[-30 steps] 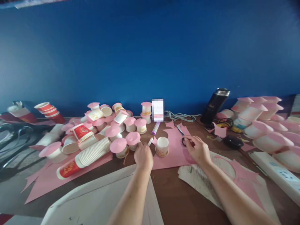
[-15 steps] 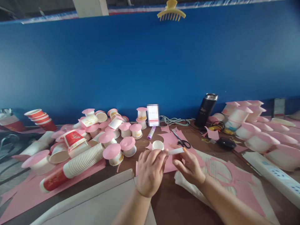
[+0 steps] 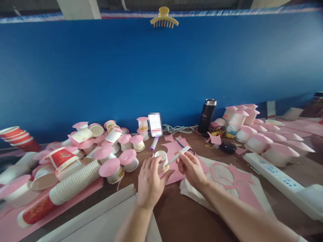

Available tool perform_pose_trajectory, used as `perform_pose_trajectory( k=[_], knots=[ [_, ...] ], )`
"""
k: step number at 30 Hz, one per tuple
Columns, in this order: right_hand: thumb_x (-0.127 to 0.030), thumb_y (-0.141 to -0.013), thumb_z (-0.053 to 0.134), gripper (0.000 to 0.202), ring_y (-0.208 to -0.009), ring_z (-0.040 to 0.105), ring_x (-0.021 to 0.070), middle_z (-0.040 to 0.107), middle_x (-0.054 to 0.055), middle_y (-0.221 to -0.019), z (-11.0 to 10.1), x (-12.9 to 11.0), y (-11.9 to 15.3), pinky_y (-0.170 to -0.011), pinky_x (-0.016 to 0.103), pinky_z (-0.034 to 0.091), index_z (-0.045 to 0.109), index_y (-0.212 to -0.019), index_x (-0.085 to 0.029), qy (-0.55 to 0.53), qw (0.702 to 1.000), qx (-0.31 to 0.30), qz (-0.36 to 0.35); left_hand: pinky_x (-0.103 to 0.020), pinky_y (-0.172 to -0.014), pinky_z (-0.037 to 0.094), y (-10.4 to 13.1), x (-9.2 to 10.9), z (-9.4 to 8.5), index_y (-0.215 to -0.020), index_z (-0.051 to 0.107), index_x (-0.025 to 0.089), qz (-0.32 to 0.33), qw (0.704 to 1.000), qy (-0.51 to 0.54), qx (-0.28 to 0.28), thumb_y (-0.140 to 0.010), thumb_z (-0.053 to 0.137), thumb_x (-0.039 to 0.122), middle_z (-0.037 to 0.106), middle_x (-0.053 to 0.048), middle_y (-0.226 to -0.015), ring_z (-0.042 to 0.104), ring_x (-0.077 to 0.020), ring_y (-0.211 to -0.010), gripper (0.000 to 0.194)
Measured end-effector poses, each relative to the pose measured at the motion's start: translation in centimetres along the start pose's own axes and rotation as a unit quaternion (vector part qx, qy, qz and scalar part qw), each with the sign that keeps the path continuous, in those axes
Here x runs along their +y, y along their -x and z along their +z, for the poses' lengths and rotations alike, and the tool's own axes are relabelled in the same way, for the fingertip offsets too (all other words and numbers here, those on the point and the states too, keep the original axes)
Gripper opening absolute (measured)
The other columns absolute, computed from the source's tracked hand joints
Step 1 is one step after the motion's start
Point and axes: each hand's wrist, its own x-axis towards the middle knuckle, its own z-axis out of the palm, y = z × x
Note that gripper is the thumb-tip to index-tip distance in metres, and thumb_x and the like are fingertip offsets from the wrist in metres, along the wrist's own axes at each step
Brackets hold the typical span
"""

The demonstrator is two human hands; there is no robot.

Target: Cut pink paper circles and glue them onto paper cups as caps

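Apparently the right hand [image 3: 192,168] is pinching a white stick [image 3: 173,159] for aligning with the paper cup [image 3: 162,156], demanding steadiness; the left hand [image 3: 150,181], fingers parted, is hovering alongside.

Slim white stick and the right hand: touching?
Touching. The head view shows it: the slim white stick is pinched in the fingers of the right hand, one end sticking out past the fingertips.

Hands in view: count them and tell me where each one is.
2. The left hand is at the near side of the small cup, and the right hand is right of that cup, pinching a slim white object. None appears hidden.
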Motion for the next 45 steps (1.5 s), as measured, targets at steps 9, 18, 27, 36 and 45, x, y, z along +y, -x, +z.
perform_pose_trajectory(
  k=[9, 18, 27, 36, 45],
  knots=[
    [-0.046, -0.079, 0.066, 0.029, -0.042, 0.040, 0.0059, 0.058, -0.002, -0.065, 0.1, -0.8, -0.1, -0.038, 0.020, 0.028, 0.064, -0.085, -0.017, -0.001, 1.000, 0.009, 0.001, -0.028, -0.069, 0.049, -0.4, -2.0, -1.2, -0.101, 0.060, 0.019, -0.119, 0.986, 0.036, 0.111, -0.090, 0.053, 0.037, 0.064, -0.005, -0.086, 0.061, -0.0156, -0.075, 0.022],
    [-0.040, -0.074, 0.071, 0.024, -0.043, 0.042, 0.0066, 0.058, -0.002, -0.062, -0.6, -1.3, -0.6, -0.038, 0.020, 0.030, 0.063, -0.077, -0.017, 0.017, 0.999, 0.035, -0.032, -0.048, -0.095, 0.045, -0.2, -3.6, 2.6, -0.140, 0.033, 0.020, -0.130, 0.989, 0.057, -0.042, -0.070, 0.070, 0.055, 0.050, -0.017, -0.135, 0.049, -0.0325, -0.123, 0.087],
    [-0.042, -0.074, 0.071, 0.028, -0.048, 0.054, 0.0076, 0.062, -0.002, -0.062, -0.7, -1.0, -1.4, -0.047, 0.020, 0.046, 0.058, -0.076, -0.018, 0.037, 0.989, 0.142, 0.009, -0.037, -0.086, 0.050, -0.6, -3.3, 2.2, -0.121, 0.053, 0.021, -0.189, 0.964, 0.162, -0.090, -0.075, 0.069, 0.046, 0.062, -0.009, -0.118, 0.061, -0.0231, -0.101, 0.055],
    [-0.036, -0.078, 0.070, 0.023, -0.071, 0.070, 0.0166, 0.071, 0.003, -0.074, -0.4, 0.9, -1.8, -0.066, 0.027, 0.057, 0.061, -0.090, -0.019, -0.039, 0.989, 0.091, 0.106, -0.038, -0.094, 0.045, -0.8, -2.8, 0.9, -0.118, 0.053, 0.023, -0.158, 0.959, 0.165, -0.167, -0.074, 0.071, 0.040, 0.062, -0.006, -0.121, 0.058, -0.0236, -0.109, 0.050],
    [-0.045, -0.076, 0.070, 0.033, -0.070, 0.069, 0.0168, 0.070, 0.003, -0.075, 0.2, 1.9, -2.1, -0.072, 0.032, 0.058, 0.062, -0.093, -0.018, -0.023, 0.996, 0.065, 0.051, -0.038, -0.096, 0.044, -1.3, -3.6, -0.2, -0.116, 0.055, 0.020, -0.192, 0.962, 0.163, -0.105, -0.075, 0.068, 0.039, 0.064, -0.007, -0.118, 0.058, -0.0240, -0.111, 0.047]
  ],
)
